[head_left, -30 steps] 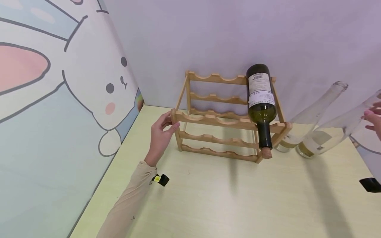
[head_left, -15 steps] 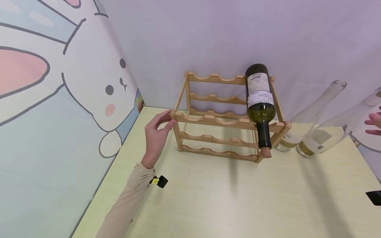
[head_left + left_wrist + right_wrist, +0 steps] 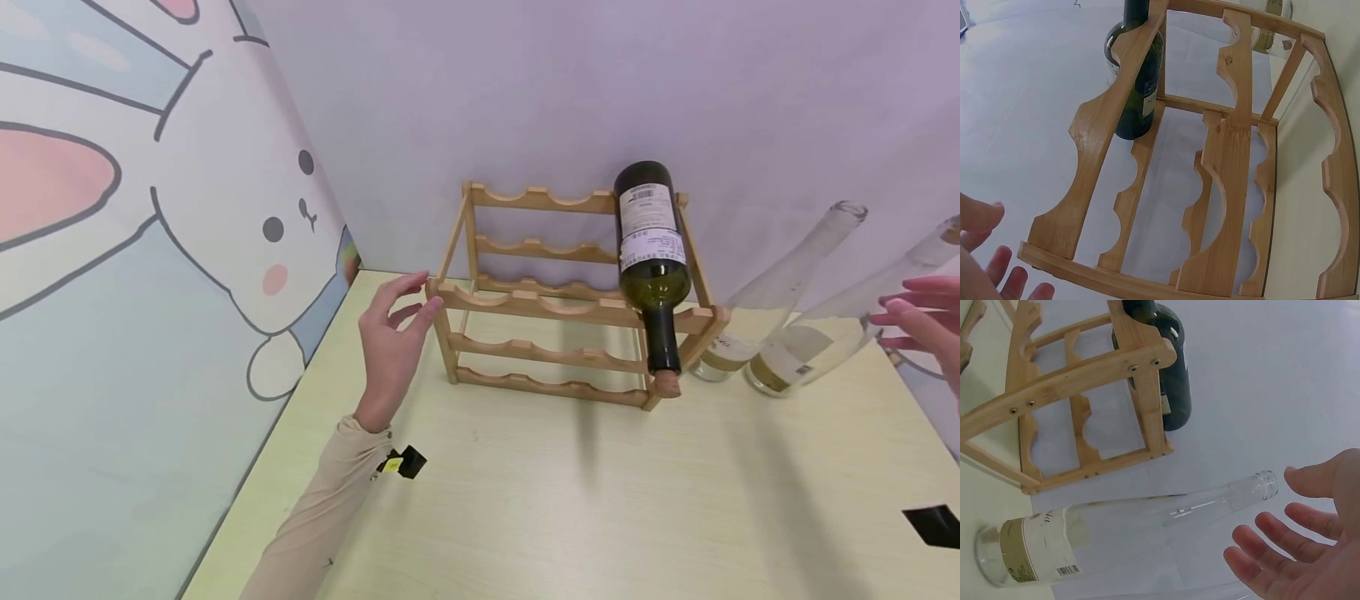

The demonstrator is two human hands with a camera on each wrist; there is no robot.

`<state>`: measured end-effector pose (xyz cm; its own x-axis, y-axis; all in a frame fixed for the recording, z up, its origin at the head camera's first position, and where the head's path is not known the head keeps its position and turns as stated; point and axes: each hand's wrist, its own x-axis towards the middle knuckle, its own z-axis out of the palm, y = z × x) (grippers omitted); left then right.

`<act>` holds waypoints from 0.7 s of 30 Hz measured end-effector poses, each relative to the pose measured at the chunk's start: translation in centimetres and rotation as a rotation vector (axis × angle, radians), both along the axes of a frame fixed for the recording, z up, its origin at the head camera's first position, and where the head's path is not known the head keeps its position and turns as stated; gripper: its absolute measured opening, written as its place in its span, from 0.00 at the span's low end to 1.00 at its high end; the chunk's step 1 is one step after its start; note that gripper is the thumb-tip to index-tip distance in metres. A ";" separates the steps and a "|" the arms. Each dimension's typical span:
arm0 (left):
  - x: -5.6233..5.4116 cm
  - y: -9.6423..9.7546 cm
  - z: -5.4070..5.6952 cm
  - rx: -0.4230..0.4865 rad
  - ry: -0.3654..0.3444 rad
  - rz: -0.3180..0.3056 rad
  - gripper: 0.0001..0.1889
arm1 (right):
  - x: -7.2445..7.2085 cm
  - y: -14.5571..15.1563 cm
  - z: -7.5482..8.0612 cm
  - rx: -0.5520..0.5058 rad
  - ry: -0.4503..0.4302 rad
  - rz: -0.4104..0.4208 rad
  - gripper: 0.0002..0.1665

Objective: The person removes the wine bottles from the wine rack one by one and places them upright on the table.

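Observation:
A wooden wine rack stands against the back wall. One dark green wine bottle with a cork lies across its top tier at the right end, neck toward me. My left hand is beside the rack's left front corner; in the left wrist view its loosely bent fingers are apart from the wood. My right hand, fingers spread, is by the clear glass bottles at the right. In the right wrist view it holds nothing, and a clear bottle's neck is just ahead of the thumb.
Two clear glass bottles stand right of the rack: one uncorked, the other with a cork, partly behind my right hand. The pale table meets a lilac back wall and a rabbit-painted left wall.
My left hand has eased leftward off the rack's corner. The right hand drew off the corked clear bottle's neck to the right, then came back leftward, lower and with spread fingers.

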<state>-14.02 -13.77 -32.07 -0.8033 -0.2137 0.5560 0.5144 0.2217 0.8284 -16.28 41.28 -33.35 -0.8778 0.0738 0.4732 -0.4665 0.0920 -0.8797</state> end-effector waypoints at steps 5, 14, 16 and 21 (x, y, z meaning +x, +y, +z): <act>0.3 0.5 0.7 0.006 0.056 -0.017 0.18 | 2.5 -5.0 2.4 0.026 0.002 0.027 0.21; 0.9 1.5 1.9 -0.041 0.157 -0.007 0.17 | 3.3 -7.4 2.1 0.302 -0.103 -0.011 0.26; 0.9 1.7 2.1 -0.049 0.182 -0.025 0.17 | 3.5 -7.8 2.1 0.364 -0.126 -0.025 0.27; 0.2 2.0 1.7 -0.081 0.225 -0.075 0.18 | 3.2 -9.0 1.6 0.419 -0.142 0.030 0.29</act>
<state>-13.80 -11.79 -30.40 -0.6690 -0.1054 0.7357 0.7017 0.2366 0.6720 -13.13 32.31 -31.72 -0.9353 -0.1255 0.3309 -0.3513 0.4428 -0.8249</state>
